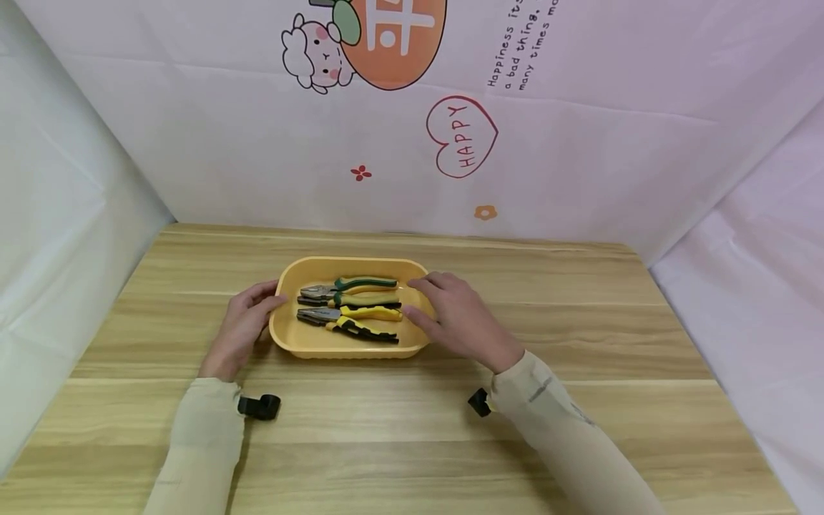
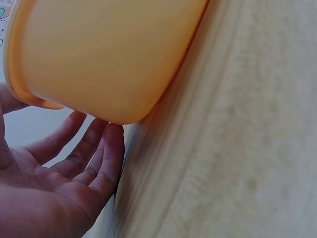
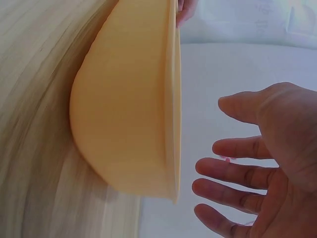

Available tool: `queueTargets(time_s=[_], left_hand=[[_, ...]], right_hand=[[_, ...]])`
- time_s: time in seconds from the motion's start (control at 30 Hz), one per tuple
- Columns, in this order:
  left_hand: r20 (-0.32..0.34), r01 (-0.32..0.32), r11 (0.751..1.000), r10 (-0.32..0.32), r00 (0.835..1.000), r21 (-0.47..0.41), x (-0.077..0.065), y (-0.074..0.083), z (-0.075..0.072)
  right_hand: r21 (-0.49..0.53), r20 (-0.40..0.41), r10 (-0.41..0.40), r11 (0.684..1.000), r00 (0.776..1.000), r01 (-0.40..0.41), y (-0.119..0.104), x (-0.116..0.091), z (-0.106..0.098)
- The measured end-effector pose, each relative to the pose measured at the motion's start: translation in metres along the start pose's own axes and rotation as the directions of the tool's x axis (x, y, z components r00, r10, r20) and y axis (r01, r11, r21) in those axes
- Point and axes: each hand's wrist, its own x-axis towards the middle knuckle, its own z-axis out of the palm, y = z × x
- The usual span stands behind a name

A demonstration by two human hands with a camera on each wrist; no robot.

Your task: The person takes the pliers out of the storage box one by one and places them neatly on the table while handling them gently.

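A yellow plastic bin (image 1: 347, 352) stands on the wooden table. Inside lie two pairs of pliers side by side, metal jaws toward the left: one with green and cream handles (image 1: 368, 282), the nearer one with yellow and black handles (image 1: 373, 312). My left hand (image 1: 239, 325) holds the bin's left end, thumb over the rim and fingertips against the outer wall (image 2: 109, 59). Above the bin's right end hovers my right hand (image 1: 465, 322), its fingers spread and apart from the rim in the right wrist view.
Wooden tabletop (image 1: 360, 436) extends around the bin on all sides. Behind it rises a white printed cloth (image 1: 257, 157), and white cloth also hangs at left and right. Each wrist carries a small black mount (image 1: 259, 407).
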Motion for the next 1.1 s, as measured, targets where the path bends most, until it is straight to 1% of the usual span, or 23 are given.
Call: queueTargets(time_s=[0.27,0.4,0.53,0.7,0.83,1.1], left_hand=[[0.000,0.004,1.000,-0.004,1.000,0.001,0.001,-0.001,-0.001],[0.001,0.007,1.000,-0.007,1.000,-0.003,0.000,0.000,-0.001],[-0.003,0.013,1.000,-0.013,1.000,-0.026,0.000,0.000,0.000],[-0.007,0.022,0.998,-0.023,1.000,-0.058,0.000,-0.001,-0.001],[-0.005,0.022,0.996,-0.022,1.000,-0.081,0.001,-0.002,-0.001],[-0.005,0.028,0.997,-0.029,1.000,-0.077,0.001,0.000,-0.001]], right_hand=[[0.000,0.050,-0.044,0.999,0.998,0.045,-0.013,0.014,0.002],[-0.001,0.087,-0.051,0.999,0.995,0.052,-0.017,0.020,0.005],[-0.001,0.130,-0.049,0.999,0.990,0.050,-0.020,0.027,0.009],[0.000,0.153,-0.063,0.998,0.986,0.064,-0.025,0.035,0.014],[0.006,0.179,-0.059,0.998,0.982,0.059,-0.028,0.041,0.019],[0.008,0.249,-0.030,1.000,0.968,0.029,-0.030,0.047,0.027]])
